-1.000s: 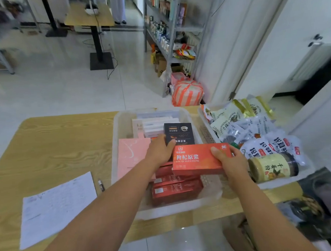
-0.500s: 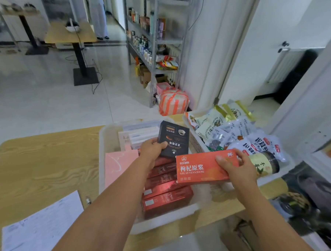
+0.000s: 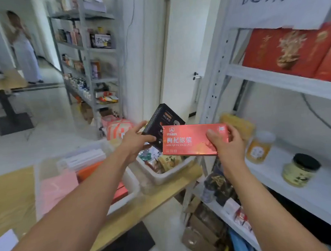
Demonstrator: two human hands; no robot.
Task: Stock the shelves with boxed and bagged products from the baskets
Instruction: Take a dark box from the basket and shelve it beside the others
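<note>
Lifted from baskets: two boxes, one red box per right hand, one black box.

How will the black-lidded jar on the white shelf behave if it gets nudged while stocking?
The black-lidded jar stands upright and looks squat, so it will probably slide rather than tip. It appears full of pale contents, so likely heavy for its size. If it is glass, which the blur hides, a fall off the white shelf could break it.
</note>
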